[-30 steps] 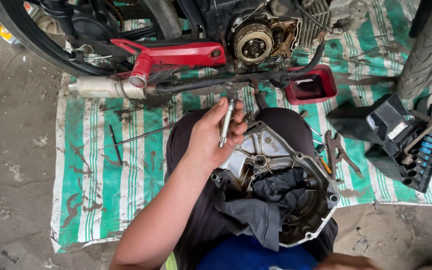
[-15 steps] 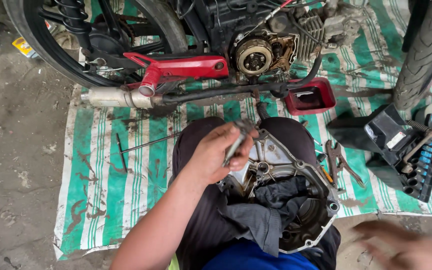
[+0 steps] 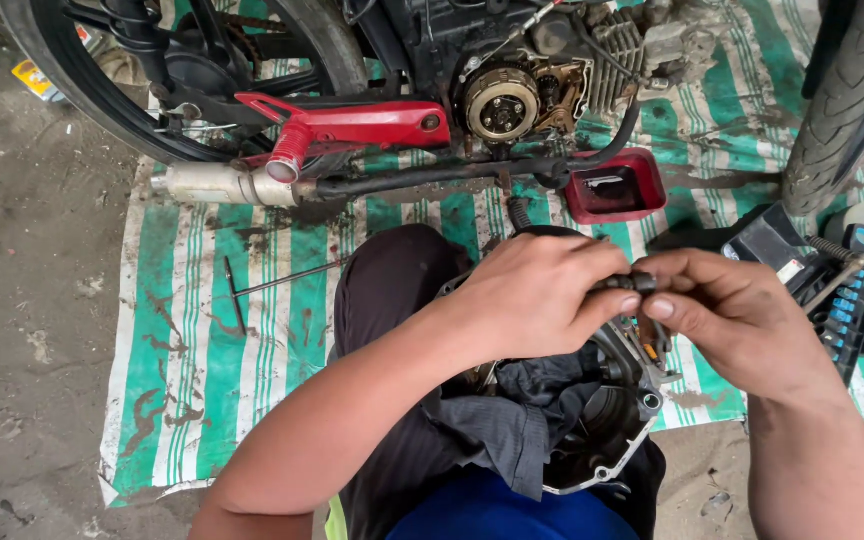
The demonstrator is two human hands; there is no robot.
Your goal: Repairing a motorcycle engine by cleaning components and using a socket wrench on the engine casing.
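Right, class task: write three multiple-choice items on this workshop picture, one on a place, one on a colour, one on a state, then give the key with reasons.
1. Where does the T-handle wrench lie?
A. on the striped mat
B. in the red tray
C. on the person's lap

2. What colour is the small tray beneath the engine?
A. blue
B. red
C. yellow

3. What are the two hands doing?
A. resting flat on the mat
B. gripping the tyre
C. pinching one small dark part together

Key: 1 A, it lies on the green and white mat, left of the knee. 2 B, its walls are red. 3 C, the left hand and right hand meet on a small dark part above the engine cover.
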